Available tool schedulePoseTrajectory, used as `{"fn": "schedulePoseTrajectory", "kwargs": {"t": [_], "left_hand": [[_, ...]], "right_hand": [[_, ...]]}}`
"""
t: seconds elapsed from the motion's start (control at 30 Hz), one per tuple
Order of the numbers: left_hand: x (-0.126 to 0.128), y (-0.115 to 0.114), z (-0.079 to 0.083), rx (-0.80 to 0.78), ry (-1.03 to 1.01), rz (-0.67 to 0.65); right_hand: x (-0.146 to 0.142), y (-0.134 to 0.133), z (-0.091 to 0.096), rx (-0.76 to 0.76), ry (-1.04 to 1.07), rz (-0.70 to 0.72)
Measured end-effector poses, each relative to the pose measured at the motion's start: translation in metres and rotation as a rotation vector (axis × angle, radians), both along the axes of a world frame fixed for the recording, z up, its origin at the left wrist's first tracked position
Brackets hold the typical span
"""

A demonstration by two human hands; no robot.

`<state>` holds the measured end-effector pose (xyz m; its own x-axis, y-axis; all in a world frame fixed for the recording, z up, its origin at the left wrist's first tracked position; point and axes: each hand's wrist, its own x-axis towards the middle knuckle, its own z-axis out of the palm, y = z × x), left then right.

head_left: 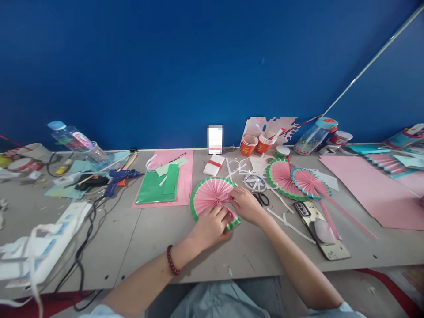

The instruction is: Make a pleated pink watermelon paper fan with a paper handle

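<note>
A round pleated paper fan, pink with a green rim, lies on the table in front of me. My left hand presses on its lower part, fingers curled near the centre of the folds. At the fan's right side, my right hand is closed, its fingertips pinching the pink pleats. Part of the fan's lower right edge shows beyond my left fingers; the rest there is hidden. Just right of my right hand are black-handled scissors and a roll of clear tape.
Finished fans and a phone lie to the right, near pink paper sheets. Green paper, a blue glue gun and a white power strip are left. Red paper cups stand at the back.
</note>
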<state>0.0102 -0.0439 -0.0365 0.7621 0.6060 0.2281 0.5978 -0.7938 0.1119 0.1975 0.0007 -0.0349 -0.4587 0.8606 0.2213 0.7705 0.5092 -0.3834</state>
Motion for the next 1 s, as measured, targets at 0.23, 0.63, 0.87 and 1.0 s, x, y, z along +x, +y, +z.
{"fn": "schedulePoseTrajectory", "kwargs": {"t": [0.23,0.63,0.87,1.0], "left_hand": [[-0.001,0.000,0.000,-0.001,0.018,-0.003],[-0.001,-0.001,0.006,-0.030,0.064,0.003],[0.000,-0.001,0.003,-0.016,0.080,0.016],[0.000,0.000,0.001,0.000,0.076,0.020]], "right_hand": [[-0.001,-0.002,0.004,-0.051,0.071,0.007],[-0.006,-0.006,0.007,-0.116,0.075,-0.034],[-0.008,-0.009,0.012,-0.207,0.127,-0.026],[-0.010,-0.010,0.014,-0.237,0.146,-0.016]]}}
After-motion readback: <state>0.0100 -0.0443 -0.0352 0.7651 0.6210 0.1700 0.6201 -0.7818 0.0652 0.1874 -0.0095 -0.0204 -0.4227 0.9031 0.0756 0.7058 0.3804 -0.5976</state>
